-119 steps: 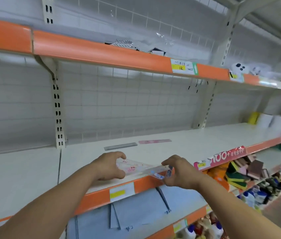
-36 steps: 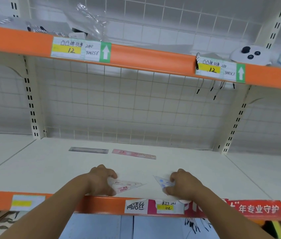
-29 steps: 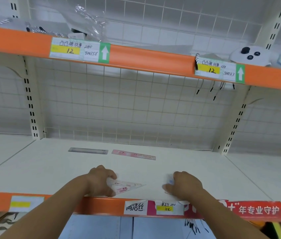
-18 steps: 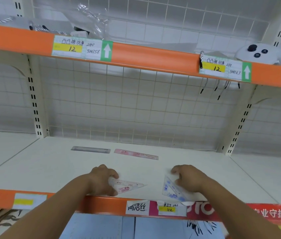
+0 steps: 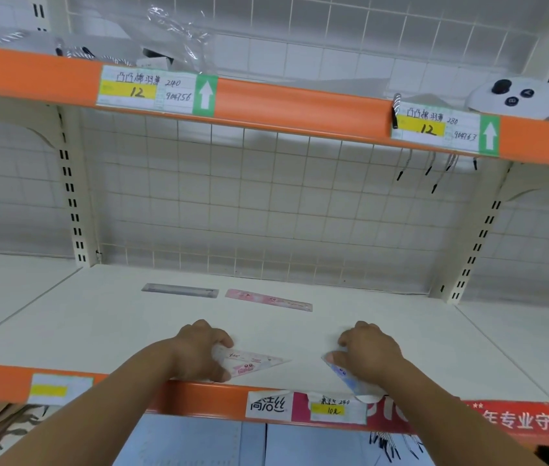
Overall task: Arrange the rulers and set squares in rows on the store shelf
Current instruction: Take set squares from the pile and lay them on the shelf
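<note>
Two rulers lie end to end near the back of the white shelf (image 5: 401, 338): a grey ruler (image 5: 180, 290) on the left and a pink ruler (image 5: 268, 300) on the right. At the front edge, my left hand (image 5: 201, 351) holds the wide end of a pink-printed clear set square (image 5: 253, 361) that lies flat, its tip pointing right. My right hand (image 5: 367, 356) rests on a blue-printed clear set square (image 5: 345, 376), whose lower corner reaches the shelf lip. Most of the blue one is hidden under my fingers.
An orange shelf lip (image 5: 199, 398) with price tags runs along the front. The upper orange shelf (image 5: 300, 105) hangs overhead with a white toy (image 5: 515, 99) and plastic wrap on it. A wire grid backs the shelf, with uprights on both sides.
My view turned to face the shelf squarely. My hands came apart, each with one set square laid on the shelf front. My right hand has shifted over the blue set square.
</note>
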`<control>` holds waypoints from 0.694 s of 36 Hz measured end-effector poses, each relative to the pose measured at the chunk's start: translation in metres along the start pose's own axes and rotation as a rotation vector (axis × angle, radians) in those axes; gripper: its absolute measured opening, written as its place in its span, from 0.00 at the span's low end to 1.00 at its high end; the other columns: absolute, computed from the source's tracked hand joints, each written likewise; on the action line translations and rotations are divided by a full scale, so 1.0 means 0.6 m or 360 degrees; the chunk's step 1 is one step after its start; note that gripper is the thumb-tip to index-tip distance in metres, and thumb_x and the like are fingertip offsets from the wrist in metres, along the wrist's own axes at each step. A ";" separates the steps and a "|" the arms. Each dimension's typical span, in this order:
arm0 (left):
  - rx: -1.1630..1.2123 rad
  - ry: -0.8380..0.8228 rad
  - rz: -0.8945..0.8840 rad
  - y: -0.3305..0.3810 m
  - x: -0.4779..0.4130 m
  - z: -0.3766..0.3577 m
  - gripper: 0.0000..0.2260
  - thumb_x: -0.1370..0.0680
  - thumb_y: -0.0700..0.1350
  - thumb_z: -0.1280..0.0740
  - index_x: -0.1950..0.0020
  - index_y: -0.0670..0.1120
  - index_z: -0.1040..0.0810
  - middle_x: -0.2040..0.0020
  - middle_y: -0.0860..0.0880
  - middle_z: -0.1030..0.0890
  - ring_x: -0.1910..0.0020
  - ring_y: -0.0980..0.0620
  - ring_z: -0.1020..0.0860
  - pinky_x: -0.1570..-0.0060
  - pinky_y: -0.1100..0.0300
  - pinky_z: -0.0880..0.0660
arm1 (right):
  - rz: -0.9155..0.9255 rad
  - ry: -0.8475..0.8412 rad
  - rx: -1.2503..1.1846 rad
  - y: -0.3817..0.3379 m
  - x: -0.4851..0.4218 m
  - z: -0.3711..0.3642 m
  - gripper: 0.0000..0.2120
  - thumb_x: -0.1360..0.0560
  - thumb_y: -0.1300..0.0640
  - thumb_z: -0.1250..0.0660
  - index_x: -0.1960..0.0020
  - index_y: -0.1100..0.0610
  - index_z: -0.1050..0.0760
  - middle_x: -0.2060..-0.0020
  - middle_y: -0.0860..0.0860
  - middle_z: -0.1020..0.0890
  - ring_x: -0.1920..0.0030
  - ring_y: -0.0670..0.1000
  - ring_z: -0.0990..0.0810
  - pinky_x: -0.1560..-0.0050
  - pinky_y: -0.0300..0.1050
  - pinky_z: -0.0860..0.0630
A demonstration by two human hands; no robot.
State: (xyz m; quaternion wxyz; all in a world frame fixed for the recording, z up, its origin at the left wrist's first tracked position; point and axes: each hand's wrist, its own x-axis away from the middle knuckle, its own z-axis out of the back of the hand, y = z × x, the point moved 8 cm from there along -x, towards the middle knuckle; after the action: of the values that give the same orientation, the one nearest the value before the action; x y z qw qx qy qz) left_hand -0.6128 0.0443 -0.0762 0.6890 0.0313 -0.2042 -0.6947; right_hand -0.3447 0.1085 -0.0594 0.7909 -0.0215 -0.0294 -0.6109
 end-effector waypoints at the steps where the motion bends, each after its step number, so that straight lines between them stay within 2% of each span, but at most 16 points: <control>1: 0.0000 0.0000 0.0001 0.000 0.000 0.000 0.29 0.29 0.57 0.29 0.29 0.59 0.33 0.35 0.50 0.35 0.33 0.48 0.35 0.32 0.55 0.35 | -0.0015 0.0028 0.0019 0.001 -0.001 0.004 0.26 0.24 0.35 0.41 0.42 0.55 0.23 0.49 0.52 0.28 0.42 0.53 0.28 0.47 0.46 0.29; 3: -0.0005 0.0002 0.0003 0.000 0.000 0.000 0.29 0.29 0.57 0.29 0.29 0.59 0.33 0.35 0.51 0.35 0.32 0.49 0.36 0.32 0.55 0.35 | -0.0016 0.0029 -0.0035 0.009 -0.005 0.010 0.28 0.25 0.34 0.41 0.43 0.58 0.23 0.50 0.52 0.29 0.46 0.52 0.29 0.48 0.45 0.30; 5: -0.0006 0.0012 0.0005 0.001 0.000 0.000 0.29 0.29 0.57 0.29 0.29 0.59 0.33 0.35 0.50 0.35 0.33 0.48 0.35 0.32 0.55 0.35 | 0.0029 -0.0055 -0.0186 0.021 -0.008 0.016 0.30 0.25 0.35 0.39 0.35 0.56 0.26 0.40 0.53 0.28 0.39 0.52 0.31 0.39 0.46 0.32; 7: -0.0024 0.0020 0.0008 0.002 -0.001 0.000 0.29 0.29 0.56 0.28 0.29 0.59 0.33 0.35 0.50 0.34 0.33 0.48 0.35 0.32 0.55 0.34 | 0.0110 -0.0196 -0.0344 0.030 -0.005 0.017 0.31 0.27 0.37 0.35 0.28 0.50 0.32 0.32 0.49 0.32 0.30 0.51 0.37 0.31 0.45 0.38; 9: -0.0058 0.0034 0.0013 0.003 -0.003 0.000 0.30 0.29 0.56 0.28 0.29 0.59 0.33 0.35 0.49 0.34 0.33 0.48 0.34 0.33 0.55 0.34 | 0.0178 -0.0295 -0.0414 0.033 -0.003 0.011 0.32 0.29 0.38 0.31 0.29 0.46 0.32 0.31 0.47 0.33 0.30 0.50 0.36 0.30 0.43 0.40; 12: -0.0054 0.0032 0.0020 0.001 -0.004 -0.001 0.30 0.30 0.56 0.28 0.29 0.59 0.33 0.35 0.49 0.34 0.33 0.47 0.34 0.33 0.55 0.34 | 0.0173 -0.0347 -0.0465 0.032 -0.001 -0.010 0.38 0.38 0.32 0.29 0.32 0.45 0.29 0.41 0.47 0.32 0.39 0.48 0.32 0.36 0.40 0.35; 14: -0.0052 0.0026 0.0020 -0.001 -0.005 -0.002 0.30 0.30 0.56 0.28 0.30 0.59 0.33 0.35 0.49 0.34 0.34 0.47 0.34 0.33 0.54 0.34 | 0.0121 -0.0226 -0.0490 0.037 -0.006 -0.020 0.32 0.34 0.35 0.28 0.33 0.45 0.27 0.47 0.47 0.32 0.44 0.47 0.31 0.40 0.40 0.32; 16: -0.0052 0.0024 0.0020 -0.002 -0.006 -0.002 0.30 0.30 0.57 0.28 0.30 0.59 0.33 0.35 0.50 0.34 0.33 0.47 0.34 0.33 0.54 0.34 | 0.0042 -0.0045 -0.0431 0.047 -0.008 -0.023 0.26 0.30 0.35 0.32 0.36 0.46 0.27 0.48 0.47 0.30 0.45 0.48 0.28 0.43 0.43 0.30; 19: -0.0049 0.0025 0.0010 -0.001 -0.008 -0.001 0.30 0.30 0.56 0.28 0.30 0.59 0.33 0.35 0.50 0.34 0.34 0.48 0.34 0.33 0.55 0.33 | -0.0092 0.0142 -0.0257 0.054 -0.005 -0.017 0.20 0.27 0.34 0.38 0.51 0.51 0.27 0.57 0.46 0.26 0.53 0.48 0.25 0.55 0.41 0.30; 21: -0.0047 0.0026 0.0003 -0.001 -0.008 -0.001 0.30 0.30 0.56 0.27 0.30 0.59 0.33 0.35 0.50 0.34 0.34 0.48 0.34 0.33 0.55 0.33 | -0.0130 0.0152 -0.0239 0.057 -0.005 -0.016 0.20 0.26 0.34 0.39 0.61 0.51 0.33 0.65 0.44 0.29 0.60 0.46 0.27 0.63 0.39 0.34; 22: -0.0043 0.0027 0.0003 -0.002 -0.008 -0.001 0.30 0.30 0.56 0.27 0.30 0.59 0.33 0.36 0.50 0.34 0.34 0.48 0.34 0.33 0.55 0.33 | -0.0129 0.0143 -0.0251 0.058 -0.005 -0.012 0.21 0.27 0.34 0.38 0.63 0.50 0.34 0.66 0.45 0.30 0.62 0.45 0.29 0.65 0.38 0.36; 23: -0.0036 0.0029 0.0007 -0.002 -0.009 -0.002 0.30 0.30 0.56 0.27 0.30 0.59 0.32 0.36 0.50 0.34 0.34 0.48 0.34 0.33 0.55 0.33 | -0.0120 0.0119 -0.0267 0.061 -0.007 -0.009 0.21 0.28 0.33 0.36 0.62 0.51 0.32 0.64 0.45 0.30 0.62 0.45 0.29 0.64 0.37 0.35; 24: -0.0032 0.0035 0.0011 -0.003 -0.010 -0.002 0.30 0.30 0.56 0.27 0.30 0.59 0.32 0.36 0.50 0.34 0.34 0.48 0.33 0.33 0.55 0.33 | -0.0086 0.0081 -0.0284 0.061 -0.007 -0.005 0.21 0.30 0.33 0.35 0.56 0.52 0.28 0.59 0.47 0.27 0.57 0.46 0.28 0.61 0.37 0.33; 25: -0.0037 0.0043 0.0012 -0.003 -0.011 -0.002 0.30 0.30 0.56 0.27 0.30 0.59 0.32 0.36 0.50 0.33 0.34 0.48 0.33 0.33 0.55 0.33 | -0.0041 0.0009 -0.0291 0.061 -0.008 -0.002 0.25 0.31 0.34 0.33 0.45 0.53 0.26 0.51 0.50 0.26 0.49 0.49 0.28 0.53 0.39 0.30</control>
State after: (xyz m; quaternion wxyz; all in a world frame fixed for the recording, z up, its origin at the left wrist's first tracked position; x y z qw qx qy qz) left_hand -0.6140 0.0501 -0.0794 0.6946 0.0318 -0.1869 -0.6939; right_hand -0.3105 0.1220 -0.0610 0.7777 -0.0916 0.0283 -0.6213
